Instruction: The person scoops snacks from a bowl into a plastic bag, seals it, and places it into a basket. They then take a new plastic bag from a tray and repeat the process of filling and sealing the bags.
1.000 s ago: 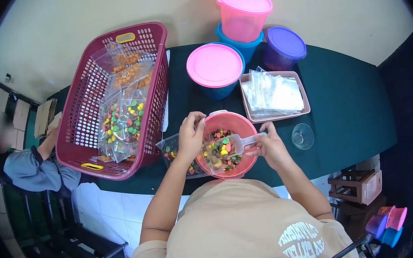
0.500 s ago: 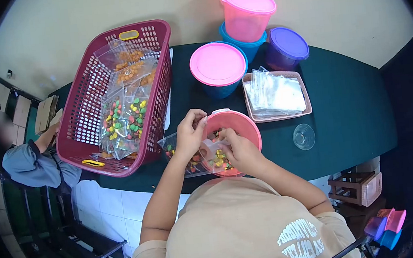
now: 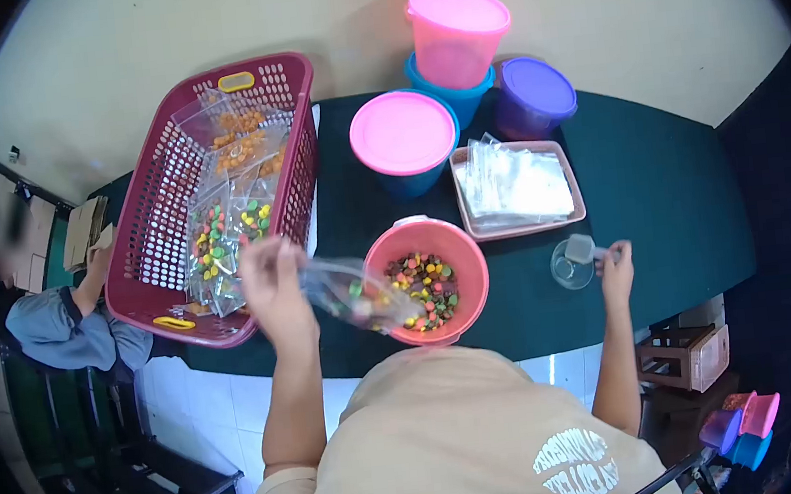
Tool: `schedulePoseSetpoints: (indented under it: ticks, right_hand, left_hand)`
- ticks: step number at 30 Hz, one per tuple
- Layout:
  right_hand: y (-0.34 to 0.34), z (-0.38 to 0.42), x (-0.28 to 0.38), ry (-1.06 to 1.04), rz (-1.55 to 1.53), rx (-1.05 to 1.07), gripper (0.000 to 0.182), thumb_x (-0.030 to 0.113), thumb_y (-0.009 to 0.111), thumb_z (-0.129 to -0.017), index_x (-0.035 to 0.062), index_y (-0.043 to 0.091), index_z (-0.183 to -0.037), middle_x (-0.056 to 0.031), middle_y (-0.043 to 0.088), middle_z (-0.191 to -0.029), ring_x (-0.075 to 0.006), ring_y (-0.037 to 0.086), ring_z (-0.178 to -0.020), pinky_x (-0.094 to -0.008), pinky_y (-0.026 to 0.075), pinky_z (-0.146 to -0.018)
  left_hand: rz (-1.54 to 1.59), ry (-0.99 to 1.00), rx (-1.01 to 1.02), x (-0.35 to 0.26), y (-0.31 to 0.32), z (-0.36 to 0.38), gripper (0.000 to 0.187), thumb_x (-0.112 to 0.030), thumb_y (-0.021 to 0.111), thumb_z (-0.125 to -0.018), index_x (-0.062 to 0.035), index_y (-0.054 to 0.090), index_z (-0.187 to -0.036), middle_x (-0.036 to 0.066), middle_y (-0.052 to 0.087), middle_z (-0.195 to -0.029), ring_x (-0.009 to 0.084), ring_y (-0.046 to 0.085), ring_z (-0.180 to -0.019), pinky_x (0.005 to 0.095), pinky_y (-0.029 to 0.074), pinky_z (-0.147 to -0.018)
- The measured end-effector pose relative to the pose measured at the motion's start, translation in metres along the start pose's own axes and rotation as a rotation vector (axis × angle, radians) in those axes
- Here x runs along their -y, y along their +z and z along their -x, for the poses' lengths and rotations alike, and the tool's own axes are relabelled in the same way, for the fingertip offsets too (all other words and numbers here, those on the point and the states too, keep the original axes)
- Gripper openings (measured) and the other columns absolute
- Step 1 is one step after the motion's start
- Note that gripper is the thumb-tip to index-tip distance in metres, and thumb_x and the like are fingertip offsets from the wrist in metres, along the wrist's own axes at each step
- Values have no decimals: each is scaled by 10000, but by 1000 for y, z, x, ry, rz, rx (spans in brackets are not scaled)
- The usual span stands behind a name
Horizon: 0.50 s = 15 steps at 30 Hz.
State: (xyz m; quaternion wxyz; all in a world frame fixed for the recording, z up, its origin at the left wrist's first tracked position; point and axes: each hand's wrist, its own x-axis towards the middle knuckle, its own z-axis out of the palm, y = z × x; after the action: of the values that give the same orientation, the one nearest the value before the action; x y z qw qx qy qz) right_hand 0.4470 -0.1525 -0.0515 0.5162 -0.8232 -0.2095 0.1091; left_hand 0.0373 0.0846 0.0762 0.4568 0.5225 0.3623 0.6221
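Observation:
My left hand (image 3: 275, 282) pinches the top of a clear plastic bag (image 3: 348, 294), blurred by motion, with colourful candies in its lower end. That end hangs over the left rim of a pink tub (image 3: 474, 273) holding loose brown, yellow, green and pink candies (image 3: 428, 287). Far to the right, my right hand (image 3: 616, 264) grips the handle of a small clear scoop (image 3: 581, 248). The scoop is over the rim of a clear glass (image 3: 569, 273) on the dark green table.
A maroon basket (image 3: 156, 180) with filled bags stands left. Behind the tub are lidded tubs (image 3: 403, 132), (image 3: 461, 36) and a purple one (image 3: 538, 90). A tray (image 3: 518, 233) holds empty bags (image 3: 513, 183). A person (image 3: 69, 321) sits at the far left.
My right hand has moved from the pink tub to the glass with the scoop. My left hand has moved left, pulling the bag partly off the tub. The view has shifted slightly.

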Motion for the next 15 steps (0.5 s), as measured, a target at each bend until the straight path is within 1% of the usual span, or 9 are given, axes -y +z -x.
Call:
schedulePoseSetpoints:
  ticks: [1, 3, 5, 6, 9, 11, 12, 13, 15]
  right_hand:
    - [-3, 3, -27, 20, 7, -37, 90, 11, 439, -914, 61, 440, -989, -77, 575, -820, -124, 593, -645, -240, 491, -512]
    - [0, 12, -64, 151, -43, -119, 85, 26, 452, -913, 59, 440, -990, -81, 578, -828, -126, 601, -661, -244, 485, -501]
    - [14, 20, -93, 142, -68, -145, 92, 29, 461, -907, 67, 448, -990, -84, 578, -827, -129, 607, -679, -238, 478, -496]
    - [30, 9, -96, 110, -90, -127, 92, 29, 461, -907, 67, 448, -990, -84, 578, -827, -129, 607, -679, -238, 478, -496]
    - [33, 18, -120, 163, -46, -197, 110, 52, 488, -897, 72, 455, -1000, -93, 575, -846, -139, 605, -687, -247, 474, -489]
    - [31, 9, -123, 168, 168, -192, 167, 96, 531, -881, 49, 445, -1017, -138, 576, -893, -224, 603, -803, -352, 496, -718]
    - [29, 8, -121, 148, 170, -196, 257, 172, 583, -870, 53, 468, -1067, -148, 576, -986, -272, 567, -952, -415, 448, -823]
    - [31, 9, -120, 154, 165, -197, 257, 172, 583, -870, 53, 468, -1067, -148, 576, -986, -272, 567, -952, -415, 448, -823]
    - [34, 26, -50, 327, 720, -517, 317, 183, 612, -858, 52, 490, -1120, -131, 564, -1094, -291, 528, -1035, -426, 430, -843]
  left_hand:
    - [-50, 142, -20, -18, 5, 10, 94, -22, 559, -901, -11, 516, -984, 35, 533, -843, 108, 547, -761, 246, 462, -733]
    - [-48, 217, -46, -33, 10, 10, 80, -17, 542, -911, -11, 512, -986, 40, 535, -838, 110, 551, -751, 247, 467, -717]
    - [-45, 47, -43, -22, 8, -6, 88, -36, 542, -913, -23, 494, -985, 51, 528, -817, 124, 539, -728, 264, 467, -713]
    - [-59, 123, -91, -25, 2, 0, 97, -39, 544, -914, -22, 494, -996, 48, 529, -823, 126, 538, -742, 262, 460, -722]
    - [-135, 218, -180, -31, -7, 0, 98, -25, 541, -912, -22, 490, -996, 47, 540, -825, 118, 557, -737, 249, 464, -721]
    - [-63, 165, -203, -30, -19, 0, 104, -28, 536, -917, -25, 480, -1004, 51, 536, -831, 126, 553, -737, 258, 470, -729]
    - [-43, 164, -237, -29, -25, 3, 107, -29, 533, -919, -26, 476, -1009, 55, 531, -841, 130, 551, -748, 266, 473, -732]
    - [-23, 160, -266, -30, -30, 7, 110, -29, 529, -921, -26, 472, -1014, 58, 526, -852, 134, 549, -759, 275, 476, -735]
    - [-26, 193, -213, -33, -40, 18, 114, -18, 519, -920, -28, 465, -1019, 58, 508, -866, 133, 531, -784, 283, 476, -746]
